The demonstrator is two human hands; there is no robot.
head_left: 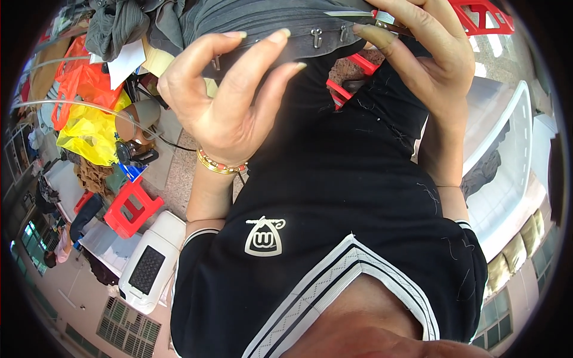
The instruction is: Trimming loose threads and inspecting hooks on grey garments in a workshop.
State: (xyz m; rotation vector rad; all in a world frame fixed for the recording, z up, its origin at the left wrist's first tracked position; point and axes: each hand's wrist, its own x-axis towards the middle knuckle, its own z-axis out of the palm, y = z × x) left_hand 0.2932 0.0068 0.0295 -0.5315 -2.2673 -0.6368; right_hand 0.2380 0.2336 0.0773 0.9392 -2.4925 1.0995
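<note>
nearest, we list one short-sleeved black top [334,191] with a white-striped v-shaped neckline, a pale emblem on its chest and loose threads clinging to it. next, the left hand [224,98], wearing gold-coloured bracelets with reddish beads [221,164]: released, fingers curved and spread, thumb apart from them, held over the near edge of the garment; whether the fingertips touch the cloth we cannot tell. the right hand [427,56]: grasping a slim, pointed silver blade with a red part [349,13], its grip partly hidden by the fingers, the tip directed left. beneath both hands, one dark grey gathered fabric garment [268,18], lying along the upper edge of the view, with small silver metal hooks [316,38] on its near border. beyond, at right, we record a translucent whitish plastic tub [510,179] containing grey cloth [482,170]; at left, a crumpled yellow plastic bag [89,136] just beside an orange-red plastic bag [89,83], a red plastic stool [124,209], and a white plastic box [170,232] with a dark textured panel. farthest, we note a barred window [128,327] in a pinkish wall [74,286].
</note>
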